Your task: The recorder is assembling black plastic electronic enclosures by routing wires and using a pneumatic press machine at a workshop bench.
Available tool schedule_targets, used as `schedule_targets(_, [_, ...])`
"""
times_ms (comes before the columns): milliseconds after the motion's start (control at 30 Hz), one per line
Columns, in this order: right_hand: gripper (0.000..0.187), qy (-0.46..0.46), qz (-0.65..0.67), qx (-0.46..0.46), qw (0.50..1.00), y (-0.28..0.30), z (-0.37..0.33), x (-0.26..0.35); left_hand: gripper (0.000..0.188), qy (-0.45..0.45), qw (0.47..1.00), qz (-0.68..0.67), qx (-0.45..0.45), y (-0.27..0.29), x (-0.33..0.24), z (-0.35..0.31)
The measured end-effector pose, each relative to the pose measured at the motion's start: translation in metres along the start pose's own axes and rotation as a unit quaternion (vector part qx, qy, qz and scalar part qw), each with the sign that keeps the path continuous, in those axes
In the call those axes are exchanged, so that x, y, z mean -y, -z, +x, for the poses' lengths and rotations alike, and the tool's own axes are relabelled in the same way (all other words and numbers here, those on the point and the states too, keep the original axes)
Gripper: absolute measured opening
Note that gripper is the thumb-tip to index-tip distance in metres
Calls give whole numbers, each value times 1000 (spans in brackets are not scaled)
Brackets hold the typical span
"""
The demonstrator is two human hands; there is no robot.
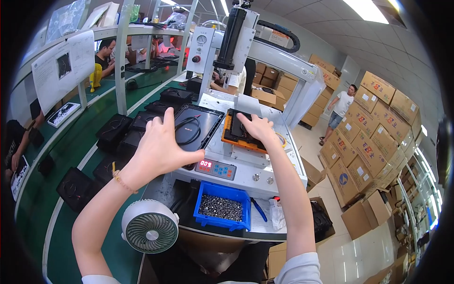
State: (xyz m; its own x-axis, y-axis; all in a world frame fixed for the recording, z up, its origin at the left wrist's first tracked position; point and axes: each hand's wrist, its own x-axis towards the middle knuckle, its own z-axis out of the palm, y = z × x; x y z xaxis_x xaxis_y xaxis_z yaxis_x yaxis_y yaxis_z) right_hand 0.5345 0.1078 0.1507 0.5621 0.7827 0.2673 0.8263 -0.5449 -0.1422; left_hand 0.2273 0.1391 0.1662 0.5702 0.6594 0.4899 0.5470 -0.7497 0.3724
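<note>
Fingers of my left hand [158, 154] are spread, gripping nothing, beside the black-framed panel [208, 124] — left of the orange tray [241, 143]. Right hand [260, 128] is at the black part [236, 124] in that tray — grip undetermined. Risk: the panel's loose cable [200, 131] could snag my thumb.

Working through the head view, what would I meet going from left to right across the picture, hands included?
Yellow fan → left hand, fingers spread → orange fixture with the right hand at it → stacked cartons.
</note>
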Motion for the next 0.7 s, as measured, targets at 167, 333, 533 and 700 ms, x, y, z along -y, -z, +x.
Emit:
schedule_targets(167, [32, 259, 183, -146, 937, 2, -34, -49, 113, -26, 999, -23, 14, 8, -4, -21])
schedule_targets(333, [29, 287, 206, -149, 924, 5, -63, -45, 111, -66, 996, -46, 30, 3, -16, -32])
schedule_targets(533, [20, 370, 91, -176, 907, 9, -64, -43, 111, -80, 994, -55, 45, -3, -25, -37])
schedule_targets(700, [16, 307, 109, -293, 899, 11, -86, -55, 111, -89, 994, -65, 26, 2, -27, -47])
